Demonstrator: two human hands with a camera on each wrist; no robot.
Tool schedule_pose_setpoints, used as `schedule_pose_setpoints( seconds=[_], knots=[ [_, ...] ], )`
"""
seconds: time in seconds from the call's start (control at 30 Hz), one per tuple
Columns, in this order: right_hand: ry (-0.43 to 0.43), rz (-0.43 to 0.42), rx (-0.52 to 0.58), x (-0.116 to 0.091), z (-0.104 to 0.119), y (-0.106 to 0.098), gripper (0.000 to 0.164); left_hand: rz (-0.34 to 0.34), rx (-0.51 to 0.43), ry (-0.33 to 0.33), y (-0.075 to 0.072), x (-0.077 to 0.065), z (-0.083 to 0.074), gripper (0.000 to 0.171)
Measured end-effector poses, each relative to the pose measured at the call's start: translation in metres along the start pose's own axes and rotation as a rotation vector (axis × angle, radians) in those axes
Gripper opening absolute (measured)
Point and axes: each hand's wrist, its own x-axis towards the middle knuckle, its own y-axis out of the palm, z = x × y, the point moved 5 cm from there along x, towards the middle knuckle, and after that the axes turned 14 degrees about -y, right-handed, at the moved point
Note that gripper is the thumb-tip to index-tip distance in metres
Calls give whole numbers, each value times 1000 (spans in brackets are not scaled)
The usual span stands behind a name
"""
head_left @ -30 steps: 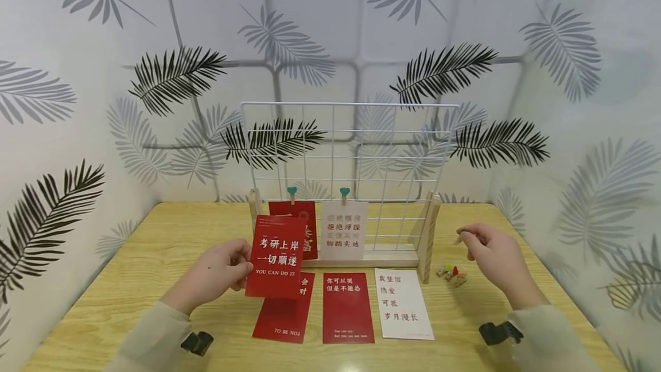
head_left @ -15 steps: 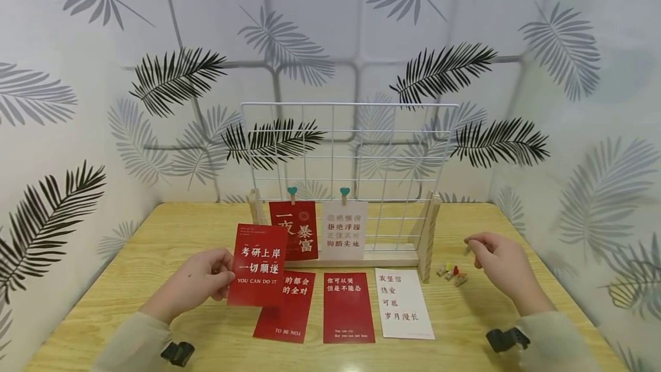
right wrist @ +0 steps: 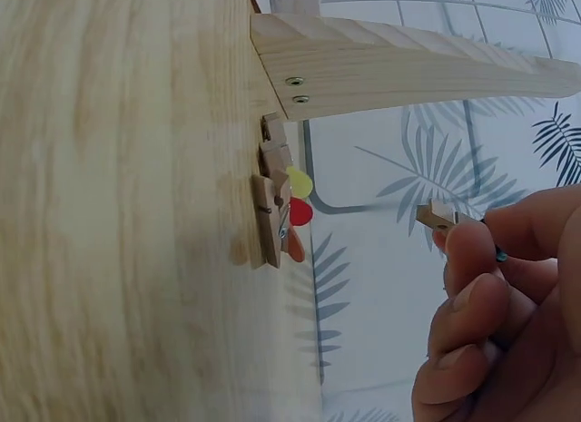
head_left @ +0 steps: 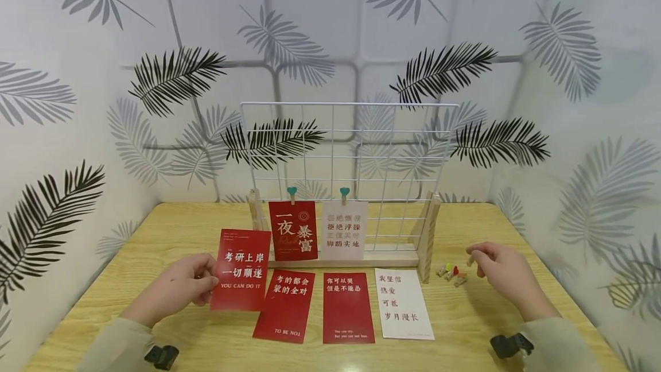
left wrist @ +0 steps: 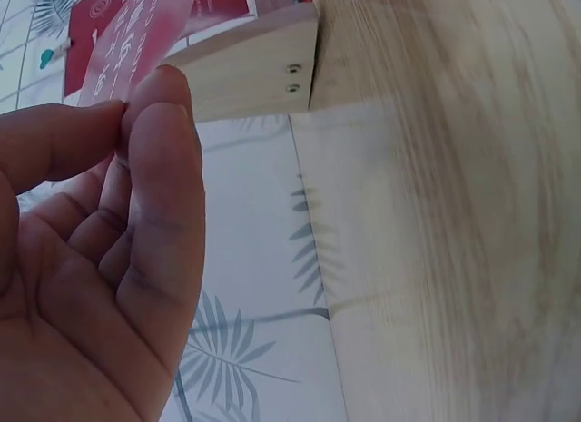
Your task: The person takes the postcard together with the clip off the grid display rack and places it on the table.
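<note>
My left hand [head_left: 182,287] pinches a red card [head_left: 240,271] with white lettering by its left edge, holding it upright in front of the rack's left end. In the left wrist view, thumb and forefinger meet on the card [left wrist: 136,50]. At the right, my right hand [head_left: 503,271] holds a small wooden clothespin [right wrist: 438,215] between thumb and forefinger; its grip end is mostly hidden by the fingers. Two cards hang on the white wire grid rack [head_left: 349,103]: a red card [head_left: 294,245] and a pale card [head_left: 343,240], each under a teal heart clothespin [head_left: 345,193].
In front of the rack lie a tilted red card [head_left: 285,309], another red card [head_left: 348,314] and a white card [head_left: 405,317]. Several loose clothespins [right wrist: 272,213] with coloured tops lie right of the rack's wooden foot [head_left: 428,240]. A patterned wall stands behind the table [head_left: 155,245].
My left hand has moved left and slightly down with the red card, uncovering the hanging red card and the tilted one. My right hand has shifted slightly right and down with the clothespin.
</note>
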Motion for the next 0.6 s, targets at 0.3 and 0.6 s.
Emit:
schedule_pose_setpoints(
  seconds=[0.3, 0.6],
  knots=[
    [33, 58, 53, -4, -10, 4, 43, -10, 17, -37, -8, 1, 18, 5],
    [49, 42, 64, -7, -16, 5, 42, 7, 14, -61, -12, 0, 27, 6]
  ],
)
